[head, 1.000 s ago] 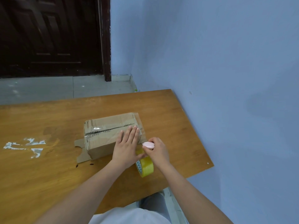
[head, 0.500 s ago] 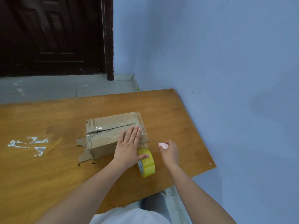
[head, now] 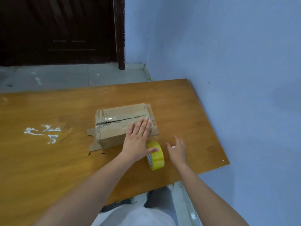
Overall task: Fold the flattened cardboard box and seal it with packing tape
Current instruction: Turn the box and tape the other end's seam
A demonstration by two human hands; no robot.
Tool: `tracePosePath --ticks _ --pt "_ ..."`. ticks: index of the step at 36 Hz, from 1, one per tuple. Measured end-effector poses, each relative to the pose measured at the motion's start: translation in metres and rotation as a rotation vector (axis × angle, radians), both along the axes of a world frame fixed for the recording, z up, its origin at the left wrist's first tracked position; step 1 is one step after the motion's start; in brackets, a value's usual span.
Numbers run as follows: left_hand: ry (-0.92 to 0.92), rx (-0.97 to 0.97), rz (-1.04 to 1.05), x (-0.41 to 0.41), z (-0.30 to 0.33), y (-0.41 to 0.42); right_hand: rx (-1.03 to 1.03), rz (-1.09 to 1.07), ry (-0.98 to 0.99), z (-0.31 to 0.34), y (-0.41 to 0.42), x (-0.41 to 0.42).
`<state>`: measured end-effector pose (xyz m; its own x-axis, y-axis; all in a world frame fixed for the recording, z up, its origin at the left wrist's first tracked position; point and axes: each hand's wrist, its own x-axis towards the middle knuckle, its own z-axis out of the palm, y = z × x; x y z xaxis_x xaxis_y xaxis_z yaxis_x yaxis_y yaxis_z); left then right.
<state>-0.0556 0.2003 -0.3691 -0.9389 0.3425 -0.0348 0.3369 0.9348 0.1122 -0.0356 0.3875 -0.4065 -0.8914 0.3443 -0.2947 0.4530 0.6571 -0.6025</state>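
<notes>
A brown cardboard box (head: 118,121) stands folded on the wooden table (head: 48,160), with clear tape along its top seam. My left hand (head: 138,139) lies flat on the box's near right corner, fingers straight, and its thumb touches the yellow tape roll (head: 155,155). The roll stands on edge just in front of the box. My right hand (head: 177,149) hovers low over the table to the right of the roll, fingers spread and relaxed. A small pink thing (head: 173,146) shows at its palm; whether it lies on the table is unclear.
A cardboard flap (head: 92,139) sticks out flat from under the box's left end. White paint marks (head: 42,132) lie on the table's left part. The blue wall (head: 228,79) runs along the table's right edge, and a dark door (head: 57,30) stands beyond.
My right hand has moved right, away from the box and roll, and opened its fingers from the pink thing it pinched. The left hand stays flat on the box.
</notes>
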Motion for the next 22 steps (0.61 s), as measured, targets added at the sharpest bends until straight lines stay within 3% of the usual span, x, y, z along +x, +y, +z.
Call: tracePosePath --ticks 5,10,13,19,22 --pt "-0.021 -0.001 0.001 0.001 0.002 0.000 -0.555 0.012 0.025 0.014 -0.023 -0.007" --pt "0.017 0.011 0.004 0.000 0.001 0.001 -0.759 -0.023 -0.060 0.020 -0.033 -0.009" --pt "0.026 -0.034 -0.019 0.000 0.004 0.000 -0.801 -0.060 -0.049 0.022 -0.038 -0.009" --pt "0.177 0.200 0.064 -0.012 0.008 0.000 -0.755 -0.065 -0.018 0.027 -0.041 -0.007" --pt "0.186 0.217 0.060 -0.023 0.011 0.004 -0.733 -0.052 -0.004 0.027 -0.042 -0.005"
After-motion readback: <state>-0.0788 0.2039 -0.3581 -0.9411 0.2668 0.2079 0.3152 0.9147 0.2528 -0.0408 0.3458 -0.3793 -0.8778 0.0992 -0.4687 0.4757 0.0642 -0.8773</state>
